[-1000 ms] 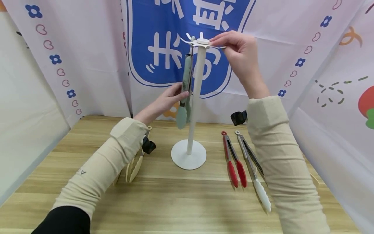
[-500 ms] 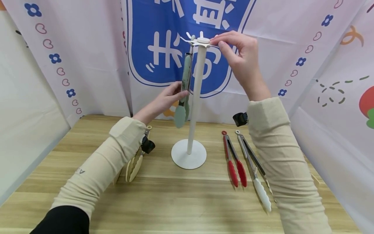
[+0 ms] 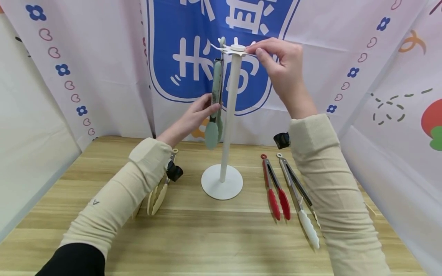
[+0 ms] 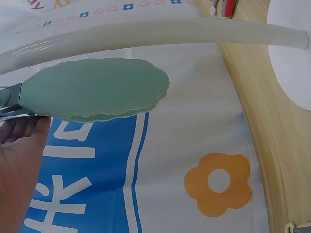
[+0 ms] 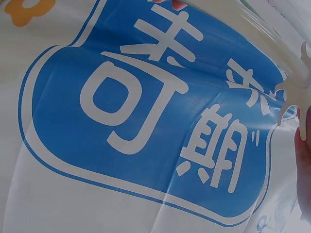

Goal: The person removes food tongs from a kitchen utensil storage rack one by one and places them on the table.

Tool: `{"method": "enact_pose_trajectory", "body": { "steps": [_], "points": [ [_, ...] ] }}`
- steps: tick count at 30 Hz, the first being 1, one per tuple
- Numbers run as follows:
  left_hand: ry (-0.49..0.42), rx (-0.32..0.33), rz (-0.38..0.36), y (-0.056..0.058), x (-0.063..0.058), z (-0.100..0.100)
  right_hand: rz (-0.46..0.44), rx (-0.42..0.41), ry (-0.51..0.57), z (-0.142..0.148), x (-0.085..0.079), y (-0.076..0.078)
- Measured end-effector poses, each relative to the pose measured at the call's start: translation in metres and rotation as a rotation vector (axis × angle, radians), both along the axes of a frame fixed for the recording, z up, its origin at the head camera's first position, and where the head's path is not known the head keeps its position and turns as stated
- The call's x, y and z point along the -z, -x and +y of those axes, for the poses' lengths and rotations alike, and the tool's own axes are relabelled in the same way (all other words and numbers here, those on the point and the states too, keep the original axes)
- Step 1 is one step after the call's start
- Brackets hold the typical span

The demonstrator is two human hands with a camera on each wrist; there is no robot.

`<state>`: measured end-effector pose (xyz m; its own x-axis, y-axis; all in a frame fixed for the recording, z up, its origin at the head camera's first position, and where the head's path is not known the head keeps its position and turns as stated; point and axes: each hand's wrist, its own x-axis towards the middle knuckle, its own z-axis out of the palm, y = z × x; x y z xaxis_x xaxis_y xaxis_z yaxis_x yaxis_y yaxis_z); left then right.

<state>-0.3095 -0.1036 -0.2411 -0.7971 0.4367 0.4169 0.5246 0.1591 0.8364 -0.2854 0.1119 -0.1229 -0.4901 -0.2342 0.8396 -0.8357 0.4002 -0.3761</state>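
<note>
A white stand (image 3: 229, 119) with a round base and several hooks at its top rises from the table. My left hand (image 3: 195, 117) grips light green tongs (image 3: 216, 82) upright, left of the pole. Their ring end is level with the hooks, overlapping one on the left side. In the left wrist view the scalloped green tong heads (image 4: 97, 90) lie pressed together beside the pole. My right hand (image 3: 284, 65) pinches a hook on the right side of the stand's top with thumb and forefinger. The right wrist view shows the hooked top (image 5: 291, 94) beside that hand's edge.
Red tongs (image 3: 276, 188) and white tongs (image 3: 300, 203) lie right of the base, the latter partly behind my right sleeve. Cream tongs (image 3: 160, 197) lie at left, partly under my left forearm. A printed cloth backdrop (image 3: 186, 88) hangs close behind the stand.
The green tongs have risen slightly and shifted left with my left hand, their ring end now standing higher at the hooks. My right thumb has lifted closer to the hook; that hand otherwise stays put.
</note>
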Motion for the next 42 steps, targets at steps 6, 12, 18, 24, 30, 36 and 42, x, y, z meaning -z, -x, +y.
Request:
{"method": "enact_pose_trajectory", "body": {
  "steps": [6,12,18,24,30,36,42],
  "points": [
    [0.003,-0.026,-0.004,-0.0013,-0.0029,0.0001,-0.003,-0.003,0.019,-0.0002,0.0018,0.0011],
    [0.008,-0.046,0.0,-0.0013,-0.0041,0.0,0.01,0.003,0.025,-0.001,0.0023,0.0014],
    [0.014,-0.07,0.004,-0.0011,-0.0045,0.0003,0.015,-0.006,0.034,-0.0009,0.0026,0.0014],
    [0.025,-0.076,-0.001,-0.0018,-0.0051,-0.0013,0.015,-0.025,0.042,-0.0006,0.0028,0.0016],
    [0.023,-0.072,-0.014,-0.0016,-0.0053,-0.0033,-0.019,-0.017,0.047,-0.001,0.0025,0.0014],
    [0.021,-0.074,-0.022,-0.001,-0.0053,-0.0042,-0.018,-0.01,0.047,-0.0011,0.0025,0.0011],
    [0.023,-0.084,-0.023,-0.001,-0.0069,-0.0057,-0.01,-0.01,0.042,-0.0012,0.0021,0.001]
  ]
}}
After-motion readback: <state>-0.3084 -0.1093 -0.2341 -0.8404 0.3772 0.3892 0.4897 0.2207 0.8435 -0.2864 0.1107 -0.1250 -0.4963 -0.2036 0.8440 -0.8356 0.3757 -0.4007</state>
